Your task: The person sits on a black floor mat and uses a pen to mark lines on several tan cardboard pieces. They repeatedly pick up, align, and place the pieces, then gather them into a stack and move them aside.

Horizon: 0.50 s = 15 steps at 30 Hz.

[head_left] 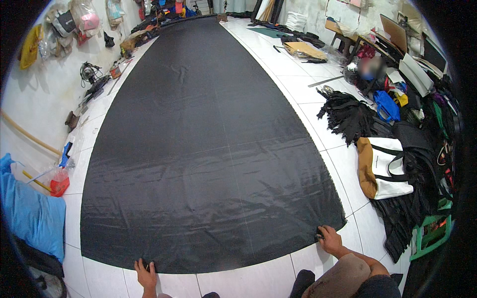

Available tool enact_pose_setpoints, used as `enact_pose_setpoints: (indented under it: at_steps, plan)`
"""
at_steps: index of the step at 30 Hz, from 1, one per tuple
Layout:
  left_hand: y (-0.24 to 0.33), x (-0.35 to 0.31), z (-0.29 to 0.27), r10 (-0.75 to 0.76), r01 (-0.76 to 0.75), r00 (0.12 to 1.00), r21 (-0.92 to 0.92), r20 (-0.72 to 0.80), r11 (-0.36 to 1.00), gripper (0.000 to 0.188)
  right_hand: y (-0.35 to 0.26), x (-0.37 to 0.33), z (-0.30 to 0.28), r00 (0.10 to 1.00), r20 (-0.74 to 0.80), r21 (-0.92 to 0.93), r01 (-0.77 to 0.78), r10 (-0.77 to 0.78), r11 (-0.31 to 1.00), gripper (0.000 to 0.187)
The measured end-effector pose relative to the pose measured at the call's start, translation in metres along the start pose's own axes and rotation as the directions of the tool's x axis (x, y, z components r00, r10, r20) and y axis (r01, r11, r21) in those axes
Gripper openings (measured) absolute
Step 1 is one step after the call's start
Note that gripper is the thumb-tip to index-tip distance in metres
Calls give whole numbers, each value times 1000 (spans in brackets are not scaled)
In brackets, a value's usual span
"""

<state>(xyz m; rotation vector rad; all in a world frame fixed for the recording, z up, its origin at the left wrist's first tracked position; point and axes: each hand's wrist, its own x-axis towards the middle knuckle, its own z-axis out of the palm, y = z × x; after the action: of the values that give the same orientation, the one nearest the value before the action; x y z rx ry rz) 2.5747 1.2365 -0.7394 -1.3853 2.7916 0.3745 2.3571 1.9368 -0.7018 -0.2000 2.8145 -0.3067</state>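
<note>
A long sheet of black fabric (pixel 198 174), slightly shiny and creased near me, lies spread over the white floor. Faint lines run along and across it. My left hand (pixel 145 274) rests on its near edge, left of the middle, with the fingers apart. By the near right corner, my right hand (pixel 330 240) has its fingers curled around the fabric's edge. The fingertips there are partly hidden against the dark cloth.
A white and brown tote bag (pixel 390 166) lies on the right beside black strips (pixel 350 116) and a green plastic crate (pixel 432 236). At left sits a blue sack (pixel 35 213) near a red plastic bag (pixel 59 182). Tools line the left wall.
</note>
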Motion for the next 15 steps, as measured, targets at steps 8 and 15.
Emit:
enact_pose_setpoints:
  at_steps: [8,15]
  plan:
    - [7,10,-6,-186,180,978,67,90,981,86,-6,17,-9,981,-38,-29,-190,189,981,59]
    - [3,11,-13,-210,205,972,60,103,977,95,-10,14,-12,978,-1,-10,-207,207,978,60]
